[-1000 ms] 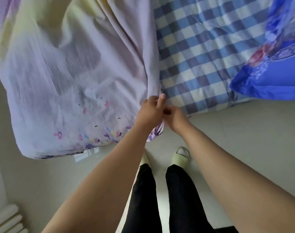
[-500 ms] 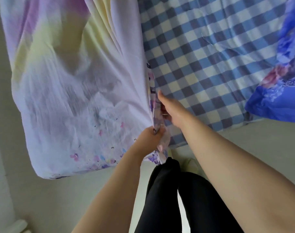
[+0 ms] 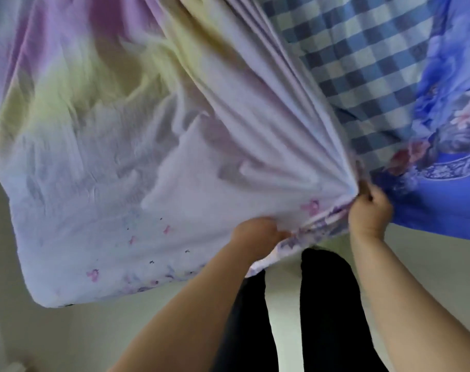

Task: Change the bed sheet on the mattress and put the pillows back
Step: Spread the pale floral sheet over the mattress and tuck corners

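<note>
You are pulling a pastel sheet across a checked bed.

The pastel sheet (image 3: 121, 146), washed in pink, yellow and lilac with small flower prints near its hem, covers the left part of the bed and hangs over its corner toward the floor (image 3: 67, 339). To the right of the sheet lies the blue-and-white checked bedding (image 3: 362, 63), and farther right of the sheet a blue floral cover (image 3: 448, 157) drapes over the bed edge. Your black trouser legs (image 3: 327, 312) stand just below the sheet's hem. Your right hand (image 3: 369, 210) grips the sheet's gathered folds; your left hand (image 3: 258, 234) pinches its hem beside it.
</note>
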Available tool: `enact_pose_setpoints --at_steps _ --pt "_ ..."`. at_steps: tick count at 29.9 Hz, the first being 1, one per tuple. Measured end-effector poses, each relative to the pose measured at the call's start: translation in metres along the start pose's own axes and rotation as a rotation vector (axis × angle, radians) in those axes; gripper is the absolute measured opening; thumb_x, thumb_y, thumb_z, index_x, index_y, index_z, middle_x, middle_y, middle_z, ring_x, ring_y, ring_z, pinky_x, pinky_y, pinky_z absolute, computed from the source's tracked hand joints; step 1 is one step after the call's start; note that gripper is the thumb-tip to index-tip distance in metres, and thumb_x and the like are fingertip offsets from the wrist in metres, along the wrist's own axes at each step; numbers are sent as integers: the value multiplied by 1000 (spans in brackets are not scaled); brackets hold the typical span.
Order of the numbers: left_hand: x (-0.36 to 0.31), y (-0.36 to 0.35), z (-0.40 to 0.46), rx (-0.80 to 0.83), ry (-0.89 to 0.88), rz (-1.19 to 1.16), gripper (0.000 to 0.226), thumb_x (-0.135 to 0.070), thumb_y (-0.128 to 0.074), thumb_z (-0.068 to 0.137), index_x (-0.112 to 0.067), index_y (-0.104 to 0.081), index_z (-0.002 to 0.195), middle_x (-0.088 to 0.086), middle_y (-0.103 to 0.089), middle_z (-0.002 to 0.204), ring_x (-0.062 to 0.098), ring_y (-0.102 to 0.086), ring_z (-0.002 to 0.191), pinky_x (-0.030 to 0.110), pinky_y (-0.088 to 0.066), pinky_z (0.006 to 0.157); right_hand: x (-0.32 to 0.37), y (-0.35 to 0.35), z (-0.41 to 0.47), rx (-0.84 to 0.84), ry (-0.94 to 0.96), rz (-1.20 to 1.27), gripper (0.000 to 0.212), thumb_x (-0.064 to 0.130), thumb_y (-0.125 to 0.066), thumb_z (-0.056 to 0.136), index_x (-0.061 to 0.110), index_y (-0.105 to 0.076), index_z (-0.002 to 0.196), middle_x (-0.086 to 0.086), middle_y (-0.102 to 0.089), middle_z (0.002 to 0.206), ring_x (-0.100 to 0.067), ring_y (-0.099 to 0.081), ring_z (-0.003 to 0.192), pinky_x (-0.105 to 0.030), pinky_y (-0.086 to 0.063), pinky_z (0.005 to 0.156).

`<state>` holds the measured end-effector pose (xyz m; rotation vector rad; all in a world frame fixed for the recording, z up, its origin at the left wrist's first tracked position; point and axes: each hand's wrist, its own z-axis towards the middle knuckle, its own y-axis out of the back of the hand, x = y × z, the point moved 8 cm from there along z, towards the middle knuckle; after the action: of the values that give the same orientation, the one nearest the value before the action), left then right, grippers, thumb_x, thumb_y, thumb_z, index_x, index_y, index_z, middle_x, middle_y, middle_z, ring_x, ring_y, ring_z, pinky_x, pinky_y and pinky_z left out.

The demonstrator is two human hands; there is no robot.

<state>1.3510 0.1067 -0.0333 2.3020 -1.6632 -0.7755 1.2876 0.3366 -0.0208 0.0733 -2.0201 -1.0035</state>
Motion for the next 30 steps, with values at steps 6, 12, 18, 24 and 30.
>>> enact_pose_setpoints --at_steps 6,12,18,24,30 --pt "-62 1 39 -182 -47 -263 62 -55 -62 83 -22 -44 133 1 -52 132 22 -51 120 36 -43 97 -43 -31 62 545 -114 -394 31 18 -49 94 -8 -66 96 -31 -63 103 -38 -58 92 -32 -39 73" --pt "-116 -24 80 -264 111 -359 48 -44 -63 83 -8 -53 114 7 -47 119 28 -49 109 39 -44 89 13 -56 100 812 153 -451 38 34 -48 96 10 -58 123 -11 -63 121 -30 -56 113 -34 -42 93" --pt "-135 -22 72 -432 22 -412 23 -20 -63 86 -6 -70 102 -1 -43 134 25 -46 115 34 -41 93 36 -101 105 1005 -65 -251 39 42 -55 91 14 -62 118 -7 -65 115 -24 -61 100 -37 -49 92" --pt "-123 -35 64 -322 -8 -638 19 -18 -71 78 -18 -74 97 -7 -45 130 25 -51 115 41 -41 100 65 -106 89 933 116 -218 27 20 -45 97 1 -59 110 -18 -63 107 -32 -59 97 -29 -42 77" --pt "-123 -32 70 -55 21 -580 41 -35 -72 73 -17 -64 109 -1 -60 113 20 -58 109 38 -45 98 47 76 159 -9 2 420 33 15 -37 90 -7 -56 105 -15 -55 103 -1 -49 76 -23 -42 78"
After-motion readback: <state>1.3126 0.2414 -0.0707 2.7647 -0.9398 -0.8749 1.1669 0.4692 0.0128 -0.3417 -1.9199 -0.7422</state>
